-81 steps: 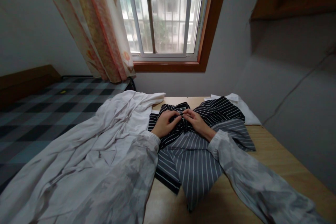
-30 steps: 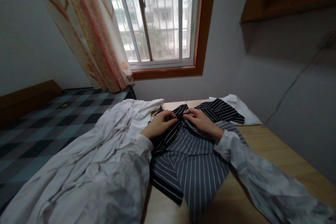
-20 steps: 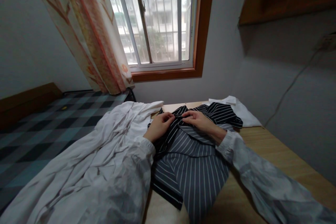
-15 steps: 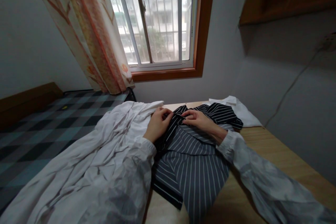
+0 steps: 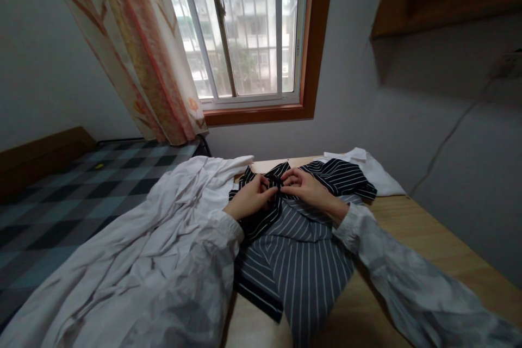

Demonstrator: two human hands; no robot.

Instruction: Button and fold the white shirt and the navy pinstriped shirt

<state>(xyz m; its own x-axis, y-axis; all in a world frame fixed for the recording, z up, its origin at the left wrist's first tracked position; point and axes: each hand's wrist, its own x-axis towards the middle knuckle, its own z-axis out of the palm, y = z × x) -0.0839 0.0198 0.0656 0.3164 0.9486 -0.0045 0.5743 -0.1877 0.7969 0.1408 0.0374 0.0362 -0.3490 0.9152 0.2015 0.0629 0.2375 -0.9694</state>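
Observation:
A striped shirt (image 5: 310,261), black and grey with thin white lines, lies rumpled on the wooden table (image 5: 411,228). My left hand (image 5: 255,196) pinches its dark upper cloth, thumb and fingers pressed together. Facing it, my right hand (image 5: 305,187) pinches the same cloth, the fingertips of both hands almost meeting. What exactly lies between the fingertips is too small to make out. One short sleeve (image 5: 261,291) points down toward the near edge, and more dark striped cloth spreads past my right hand.
White crumpled cloth (image 5: 175,217) lies along the left side of the table, partly under my left sleeve. Another white garment (image 5: 385,176) is at the far right corner. A bed with a checked cover (image 5: 61,212) stands left. A wooden shelf (image 5: 448,0) juts from the wall.
My left hand has moved slightly down and right, bringing its fingertips closer to my right hand's. More of the dark striped cloth now shows spread out behind my left hand.

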